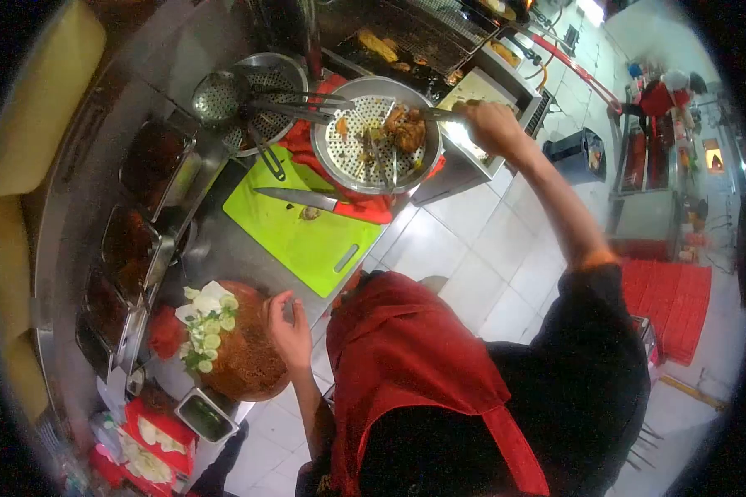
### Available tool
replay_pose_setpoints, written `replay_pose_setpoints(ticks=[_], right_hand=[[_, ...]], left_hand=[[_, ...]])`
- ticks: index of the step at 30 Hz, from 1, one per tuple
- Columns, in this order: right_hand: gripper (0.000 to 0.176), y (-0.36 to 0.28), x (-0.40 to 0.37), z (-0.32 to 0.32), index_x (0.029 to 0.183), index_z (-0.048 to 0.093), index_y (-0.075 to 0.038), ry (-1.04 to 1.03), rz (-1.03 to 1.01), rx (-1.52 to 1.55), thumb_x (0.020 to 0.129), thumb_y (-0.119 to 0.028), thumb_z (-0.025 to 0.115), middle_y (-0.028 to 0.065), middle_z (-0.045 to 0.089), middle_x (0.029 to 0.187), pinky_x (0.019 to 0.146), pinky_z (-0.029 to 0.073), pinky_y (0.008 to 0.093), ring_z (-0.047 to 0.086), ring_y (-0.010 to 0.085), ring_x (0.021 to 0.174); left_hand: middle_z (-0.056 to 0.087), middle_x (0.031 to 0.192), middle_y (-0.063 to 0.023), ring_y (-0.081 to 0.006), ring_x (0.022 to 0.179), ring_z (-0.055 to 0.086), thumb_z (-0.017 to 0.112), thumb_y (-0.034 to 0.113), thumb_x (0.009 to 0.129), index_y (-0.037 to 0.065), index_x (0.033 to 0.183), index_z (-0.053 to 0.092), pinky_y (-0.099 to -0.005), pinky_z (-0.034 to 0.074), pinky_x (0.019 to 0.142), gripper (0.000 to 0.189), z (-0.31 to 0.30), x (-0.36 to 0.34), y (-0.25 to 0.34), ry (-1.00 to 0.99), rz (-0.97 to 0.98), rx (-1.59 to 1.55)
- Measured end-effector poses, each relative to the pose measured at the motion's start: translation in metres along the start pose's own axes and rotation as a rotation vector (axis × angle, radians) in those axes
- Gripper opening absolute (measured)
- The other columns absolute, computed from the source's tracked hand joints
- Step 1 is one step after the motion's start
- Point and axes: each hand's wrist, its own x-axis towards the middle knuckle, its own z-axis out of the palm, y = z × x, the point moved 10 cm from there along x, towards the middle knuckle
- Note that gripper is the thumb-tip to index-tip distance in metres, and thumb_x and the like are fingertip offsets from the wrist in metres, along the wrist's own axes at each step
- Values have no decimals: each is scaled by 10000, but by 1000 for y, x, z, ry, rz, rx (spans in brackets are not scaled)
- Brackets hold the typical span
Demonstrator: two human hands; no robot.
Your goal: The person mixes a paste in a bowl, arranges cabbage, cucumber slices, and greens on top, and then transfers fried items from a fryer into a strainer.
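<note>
My right hand (491, 128) is closed on the handle of metal tongs (443, 115), whose far end is at a browned piece of meat (406, 130) in a perforated metal strainer pan (335, 157). More metal utensils lie in that pan. My left hand (288, 334) has its fingers loosely apart, holding nothing visible, at the right edge of a round brown board (244, 356). Between the hands is a green cutting board (282, 236) with a red-handled knife (298, 197) and a small dark scrap on it.
Sliced limes or cucumbers (210, 331) sit on the round board's left side. Metal trays (153, 166) line the left, and a second strainer (282, 70) stands behind. A grill (427, 41) is at the top. A dark bin (576, 156) stands on the tiled floor.
</note>
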Motion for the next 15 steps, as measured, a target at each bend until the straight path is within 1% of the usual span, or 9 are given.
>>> replay_pose_setpoints(ticks=[1, 4, 5, 6, 8, 10, 12, 14, 15], right_hand=[[365, 13, 13, 21, 872, 655, -38, -12, 42, 68, 1017, -264, 408, 217, 666, 749, 654, 534, 485, 659, 395, 695], [434, 13, 38, 44, 792, 657, -45, -39, -22, 15, 1029, -285, 384, 215, 647, 692, 645, 537, 478, 657, 382, 676], [213, 7, 44, 49, 1044, 634, -85, -124, -91, -100, 920, -100, 461, 169, 642, 694, 561, 524, 441, 653, 343, 634], [213, 6, 44, 45, 1044, 634, -85, -123, -108, -106, 920, -100, 461, 169, 642, 694, 561, 524, 441, 653, 343, 634], [198, -11, 34, 19, 1020, 639, -65, 28, -314, -122, 941, -113, 464, 167, 643, 694, 558, 519, 438, 648, 342, 616], [210, -11, 25, 2, 1015, 647, -54, 5, -299, -121, 965, -164, 476, 166, 637, 678, 563, 509, 448, 639, 348, 604], [241, -5, 12, -24, 1052, 644, -43, 12, -192, 117, 979, -210, 487, 179, 641, 707, 598, 506, 459, 642, 358, 641], [260, 4, 4, -28, 1084, 638, -34, 17, -239, -3, 979, -230, 503, 195, 662, 827, 646, 503, 459, 657, 354, 739], [247, 14, 1, -37, 1071, 634, -31, 44, -163, 23, 985, -207, 484, 206, 654, 826, 647, 494, 463, 652, 352, 758]], left_hand=[[596, 995, -136, -309, 970, 567, 628, 47, 854, 27, 1035, 633, -401, 447, 862, 182, 3, -3, -6, 6, 2, -66], [603, 1003, -137, -311, 991, 575, 624, 45, 858, 25, 1045, 632, -401, 450, 880, 188, 4, -10, -9, 9, -26, -154], [607, 1006, -138, -314, 1000, 578, 623, 45, 860, 24, 1050, 632, -402, 450, 890, 191, 4, -13, -11, 2, -46, -174], [607, 1006, -138, -314, 1000, 578, 623, 45, 860, 24, 1050, 632, -402, 450, 890, 191, 3, -15, -17, 16, -57, -178], [617, 1037, -139, -290, 1022, 595, 613, 49, 884, 23, 1061, 628, -386, 456, 914, 179, 1, -22, -29, 32, -60, -196], [625, 1060, -137, -276, 1034, 602, 609, 56, 899, 20, 1073, 622, -377, 462, 923, 178, -1, -27, -37, 30, -130, -262], [633, 1083, -134, -262, 1046, 610, 605, 64, 913, 18, 1084, 617, -368, 467, 932, 178, 2, -31, -45, 24, -197, -327], [642, 1114, -122, -241, 1056, 618, 599, 83, 933, 10, 1105, 605, -357, 474, 949, 187, 7, -30, -50, -30, -168, -274], [648, 1106, -119, -243, 1053, 621, 603, 88, 933, 11, 1116, 604, -357, 475, 950, 199, 9, -29, -48, -15, -135, -322]])
